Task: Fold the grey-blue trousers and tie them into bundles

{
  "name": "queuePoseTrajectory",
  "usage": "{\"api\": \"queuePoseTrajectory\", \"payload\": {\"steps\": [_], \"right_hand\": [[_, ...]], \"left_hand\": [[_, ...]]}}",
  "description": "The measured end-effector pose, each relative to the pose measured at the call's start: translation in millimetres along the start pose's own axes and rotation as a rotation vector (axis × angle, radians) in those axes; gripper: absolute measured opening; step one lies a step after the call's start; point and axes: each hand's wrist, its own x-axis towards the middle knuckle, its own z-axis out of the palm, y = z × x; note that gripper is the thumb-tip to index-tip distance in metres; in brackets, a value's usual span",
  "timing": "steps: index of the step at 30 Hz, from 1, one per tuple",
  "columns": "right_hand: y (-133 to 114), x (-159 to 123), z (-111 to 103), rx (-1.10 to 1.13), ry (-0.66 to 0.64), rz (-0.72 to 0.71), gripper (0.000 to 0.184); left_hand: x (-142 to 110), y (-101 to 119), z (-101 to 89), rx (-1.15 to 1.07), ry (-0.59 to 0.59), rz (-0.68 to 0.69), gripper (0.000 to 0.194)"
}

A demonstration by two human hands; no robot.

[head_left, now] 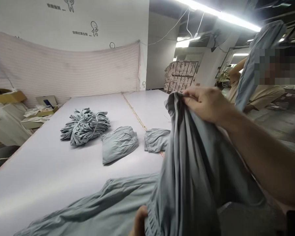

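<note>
My right hand point(205, 101) is raised at centre right, its fingers pinching the upper edge of grey-green elastic-waist pants point(186, 154). The cloth hangs down from it in long folds. At the bottom, my left hand point(139, 221) shows only in part; it grips the gathered elastic edge of the same pants. More grey-green cloth point(113, 203) lies spread on the table just beyond that hand. Whether it joins the held pants is hidden. Two folded garments point(120, 144) with gathered edges lie farther back, one partly behind the hanging cloth.
A tied bundle of grey-green garments point(86, 126) sits on the white table point(51, 177). Boxes with cloth point(40, 113) stand along its left edge. At right, another person point(260, 91) holds up a similar garment. A loaded rack point(180, 75) stands behind.
</note>
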Motion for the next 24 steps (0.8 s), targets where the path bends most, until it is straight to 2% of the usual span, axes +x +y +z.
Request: {"api": "queuePoseTrajectory", "payload": {"steps": [2, 5, 7, 9, 11, 13, 15, 17, 19, 20, 21, 24], "right_hand": [[11, -11, 48, -0.011, -0.179, 0.181, 0.022], [17, -56, 128, 0.064, -0.461, 0.372, 0.021], [6, -101, 169, 0.078, -0.556, 0.411, 0.021], [-19, -154, 192, 0.093, -0.599, 0.419, 0.022], [-54, -214, 196, 0.129, -0.625, 0.411, 0.023], [-95, -275, 188, 0.227, -0.671, 0.362, 0.022], [-136, -330, 177, 0.466, -0.723, 0.183, 0.022], [-169, -371, 168, 0.556, -0.768, 0.0, 0.031], [-189, -392, 168, 0.509, -0.792, -0.078, 0.053], [-195, -396, 170, 0.467, -0.788, -0.075, 0.058], [-197, -397, 173, 0.432, -0.772, -0.058, 0.058], [-193, -392, 180, 0.433, -0.696, -0.044, 0.039]], "left_hand": [[-35, -13, -18.5, -0.088, 0.188, 0.046, 0.047], [-52, -23, -30.0, -0.283, 0.32, 0.037, 0.083], [-47, -23, -35.5, -0.332, 0.386, -0.027, 0.078], [-38, -20, -44.7, -0.292, 0.497, -0.076, 0.061], [-31, -16, -55.7, -0.26, 0.602, -0.07, 0.052], [-26, -14, -63.6, -0.285, 0.62, -0.054, 0.047], [-24, -15, -65.6, -0.314, 0.606, -0.063, 0.041], [-22, -19, -62.8, -0.329, 0.582, -0.12, 0.036], [-21, -23, -58.8, -0.32, 0.562, -0.194, 0.032], [-20, -23, -57.3, -0.307, 0.554, -0.221, 0.031], [-20, -22, -56.4, -0.288, 0.549, -0.238, 0.029], [-18, -13, -56.8, -0.208, 0.544, -0.204, 0.029]]}}
